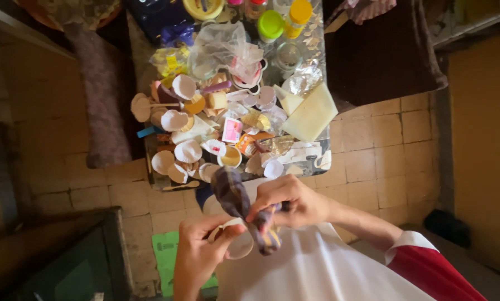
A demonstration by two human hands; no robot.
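Head view, nearest first: white garment across the lap (317, 267), red sleeve (428, 273) at the right edge. Just above the lap, left hand (199, 251) curled around a small pale round cup (240, 244), fingers pressed together on its rim. Right hand (291, 203) pinching a dark checked cloth (236, 200) between thumb and fingertips, cloth bunched and pushed against the cup's mouth, loose end standing up toward the table. Cloth and cup touching, both held over the lap, apart from the table.

Handling, as a judgement: cloth soft, limp and light, best taken by a gathered wad, not a single corner, to keep it from flopping. Cup thin-walled and light, probably easy to dent or crush; safest held around the rim and side with gentle pressure, not squeezed across the middle.

Beyond the hands, tiled floor (372, 167) and a green sheet (166, 251) lying on it. Farther on, low table (323, 161) heaped with similar pale cups (188, 150), small packets, a yellowish wedge-shaped sheet (311, 114), crumpled foil and clear plastic bag (222, 47). At the far end, bottles with yellow and green caps (272, 25).
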